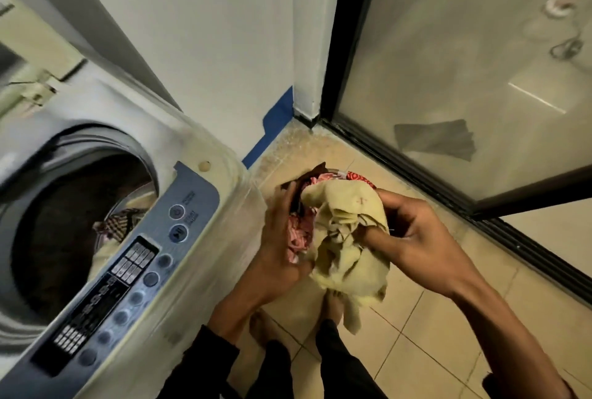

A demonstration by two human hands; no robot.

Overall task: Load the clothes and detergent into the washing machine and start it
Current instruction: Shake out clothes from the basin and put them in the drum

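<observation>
Clothes (339,238) are bunched between both hands, just right of the washing machine (205,270) and above the tiled floor (426,318): I am looking at a pale yellow cloth (349,257) draping down on the right of the bundle, with a pink patterned piece (299,235) and a dark piece tucked on its left. I am seeing the left hand (278,238) curling round the left side of the bundle, its fingers wrapping over the dark fabric, and the right hand (407,225) pinching the yellow cloth between thumb and fingers at its upper right. The machine's lid is standing open on the far left, and its drum (70,222) is showing dark with a checked garment (118,222) lying inside near the control panel (134,270). A red patterned item (360,178) is peeking out just beyond the bundle. Bare feet (333,305) are standing on the tiles below the hands, and a glass door (464,78) with a black frame is filling the right side
</observation>
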